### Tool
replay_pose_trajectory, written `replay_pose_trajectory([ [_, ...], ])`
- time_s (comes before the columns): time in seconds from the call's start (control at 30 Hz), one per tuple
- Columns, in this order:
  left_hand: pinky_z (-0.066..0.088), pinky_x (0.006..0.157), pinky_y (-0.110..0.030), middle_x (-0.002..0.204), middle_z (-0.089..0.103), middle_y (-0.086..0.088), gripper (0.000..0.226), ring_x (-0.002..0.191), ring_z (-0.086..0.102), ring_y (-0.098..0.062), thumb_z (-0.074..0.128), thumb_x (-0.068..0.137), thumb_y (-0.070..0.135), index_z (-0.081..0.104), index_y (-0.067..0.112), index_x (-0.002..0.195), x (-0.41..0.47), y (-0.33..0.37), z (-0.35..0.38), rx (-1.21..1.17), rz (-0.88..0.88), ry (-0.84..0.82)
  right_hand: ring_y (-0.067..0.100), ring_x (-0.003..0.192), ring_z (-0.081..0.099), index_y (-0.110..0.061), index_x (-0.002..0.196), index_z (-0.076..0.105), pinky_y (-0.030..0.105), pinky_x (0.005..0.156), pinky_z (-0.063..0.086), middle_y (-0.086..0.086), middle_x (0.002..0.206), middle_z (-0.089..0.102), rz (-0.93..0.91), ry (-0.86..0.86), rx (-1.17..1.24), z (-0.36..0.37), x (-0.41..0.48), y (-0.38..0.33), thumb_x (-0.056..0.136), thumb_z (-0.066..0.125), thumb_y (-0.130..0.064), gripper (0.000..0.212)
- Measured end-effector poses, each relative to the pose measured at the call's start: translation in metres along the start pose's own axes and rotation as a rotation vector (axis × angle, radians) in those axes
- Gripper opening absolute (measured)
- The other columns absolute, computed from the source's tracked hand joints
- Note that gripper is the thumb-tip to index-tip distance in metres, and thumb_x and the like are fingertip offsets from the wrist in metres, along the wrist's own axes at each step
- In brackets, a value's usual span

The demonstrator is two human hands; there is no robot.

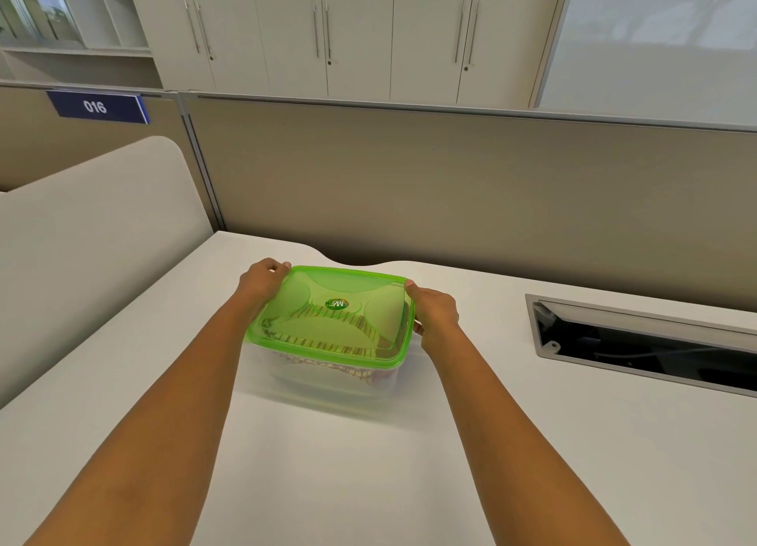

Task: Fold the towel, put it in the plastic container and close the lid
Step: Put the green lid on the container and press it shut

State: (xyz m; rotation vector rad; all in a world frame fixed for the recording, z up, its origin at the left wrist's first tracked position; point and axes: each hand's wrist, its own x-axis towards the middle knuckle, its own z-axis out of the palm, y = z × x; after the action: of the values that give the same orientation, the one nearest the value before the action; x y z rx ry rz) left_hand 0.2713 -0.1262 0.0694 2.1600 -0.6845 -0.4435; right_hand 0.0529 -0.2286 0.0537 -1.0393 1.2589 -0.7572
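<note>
A clear plastic container [327,385] stands on the white desk [348,484] in front of me. Its translucent green lid [332,320] lies on top, covering the opening. Through the lid and the walls I see a folded towel [352,371] with a brown and red pattern inside. My left hand [262,281] grips the lid's far left corner. My right hand [434,312] grips the lid's right edge, thumb on top. Both forearms reach in from the bottom of the view.
An open cable slot [643,344] with a grey frame is cut into the desk at the right. A tan partition wall [450,184] runs behind the desk, a rounded beige divider [94,225] on the left. Cabinets stand beyond.
</note>
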Motion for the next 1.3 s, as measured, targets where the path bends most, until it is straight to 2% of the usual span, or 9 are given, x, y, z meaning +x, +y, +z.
replay_pose_trajectory([
  [0.13, 0.041, 0.094, -0.042, 0.123, 0.057, -0.023, 0.042, 0.115, 0.05, -0.039, 0.045, 0.095, 0.036, 0.058, 0.001, 0.112, 0.001, -0.001, 0.0, 0.004, 0.003, 0.004, 0.027, 0.081, 0.057, -0.011, 0.077, 0.061, 0.043, 0.089, 0.055, 0.014, 0.098, 0.062, 0.054, 0.011, 0.02, 0.002, 0.004, 0.0, 0.08, 0.07, -0.035, 0.025],
  [0.33, 0.032, 0.075, -0.032, 0.121, 0.058, -0.023, 0.042, 0.09, 0.043, -0.027, 0.044, 0.094, 0.037, 0.058, 0.001, 0.112, 0.003, -0.004, 0.003, -0.01, 0.003, 0.012, 0.027, 0.077, 0.052, -0.001, 0.111, 0.058, 0.037, 0.077, 0.052, 0.015, 0.096, 0.057, 0.116, -0.001, 0.046, 0.005, 0.01, -0.001, 0.078, 0.071, -0.033, 0.048],
  [0.63, 0.032, 0.074, -0.032, 0.119, 0.058, -0.023, 0.041, 0.089, 0.044, -0.027, 0.045, 0.094, 0.037, 0.059, 0.002, 0.109, 0.004, -0.004, 0.004, 0.002, 0.019, 0.014, 0.023, 0.068, 0.046, -0.008, 0.096, 0.051, 0.032, 0.069, 0.041, 0.013, 0.092, 0.051, 0.135, 0.029, 0.024, 0.004, 0.006, -0.002, 0.081, 0.066, -0.028, 0.029],
  [0.77, 0.04, 0.084, -0.039, 0.115, 0.062, -0.024, 0.04, 0.108, 0.051, -0.038, 0.042, 0.096, 0.032, 0.06, -0.001, 0.11, -0.003, 0.003, 0.004, 0.115, 0.094, 0.079, 0.026, 0.08, 0.048, -0.009, 0.095, 0.057, 0.036, 0.074, 0.046, 0.011, 0.092, 0.054, 0.084, 0.042, -0.067, 0.004, -0.001, -0.004, 0.083, 0.061, -0.032, 0.026],
  [0.83, 0.04, 0.08, -0.038, 0.108, 0.065, -0.026, 0.039, 0.107, 0.053, -0.04, 0.043, 0.096, 0.028, 0.063, -0.004, 0.105, -0.007, 0.006, 0.005, 0.152, 0.132, 0.128, 0.026, 0.082, 0.049, -0.012, 0.091, 0.059, 0.038, 0.082, 0.05, 0.009, 0.092, 0.055, 0.057, 0.049, -0.075, 0.003, -0.004, -0.003, 0.085, 0.06, -0.033, 0.022],
  [0.93, 0.038, 0.073, -0.036, 0.102, 0.065, -0.029, 0.041, 0.104, 0.054, -0.042, 0.042, 0.097, 0.026, 0.065, -0.007, 0.1, -0.014, 0.008, 0.005, 0.182, 0.146, 0.18, 0.026, 0.091, 0.052, -0.012, 0.109, 0.066, 0.044, 0.095, 0.05, 0.008, 0.101, 0.06, -0.012, 0.045, -0.07, 0.0, -0.008, 0.002, 0.087, 0.06, -0.036, 0.033],
  [1.03, 0.043, 0.086, -0.04, 0.113, 0.065, -0.024, 0.039, 0.112, 0.052, -0.041, 0.037, 0.098, 0.023, 0.066, -0.001, 0.108, -0.017, 0.009, 0.001, 0.167, 0.128, 0.192, 0.027, 0.106, 0.057, -0.013, 0.115, 0.063, 0.047, 0.096, 0.05, 0.01, 0.118, 0.062, -0.062, 0.066, -0.061, -0.002, -0.017, 0.004, 0.083, 0.064, -0.042, 0.043],
  [1.17, 0.041, 0.099, -0.041, 0.122, 0.064, -0.018, 0.036, 0.12, 0.05, -0.036, 0.036, 0.095, 0.012, 0.065, 0.005, 0.115, -0.026, 0.006, -0.007, 0.115, 0.125, 0.188, 0.028, 0.107, 0.06, -0.014, 0.114, 0.06, 0.046, 0.095, 0.05, 0.003, 0.099, 0.058, -0.108, 0.069, -0.037, -0.009, -0.029, 0.006, 0.082, 0.067, -0.035, 0.039],
  [1.3, 0.044, 0.098, -0.039, 0.12, 0.065, -0.019, 0.034, 0.115, 0.055, -0.036, 0.04, 0.092, 0.006, 0.067, 0.006, 0.113, -0.045, -0.004, -0.011, 0.101, 0.149, 0.197, 0.027, 0.106, 0.061, -0.013, 0.117, 0.058, 0.045, 0.096, 0.05, 0.006, 0.102, 0.063, -0.138, 0.033, -0.102, -0.016, -0.047, 0.013, 0.084, 0.066, -0.02, 0.035],
])
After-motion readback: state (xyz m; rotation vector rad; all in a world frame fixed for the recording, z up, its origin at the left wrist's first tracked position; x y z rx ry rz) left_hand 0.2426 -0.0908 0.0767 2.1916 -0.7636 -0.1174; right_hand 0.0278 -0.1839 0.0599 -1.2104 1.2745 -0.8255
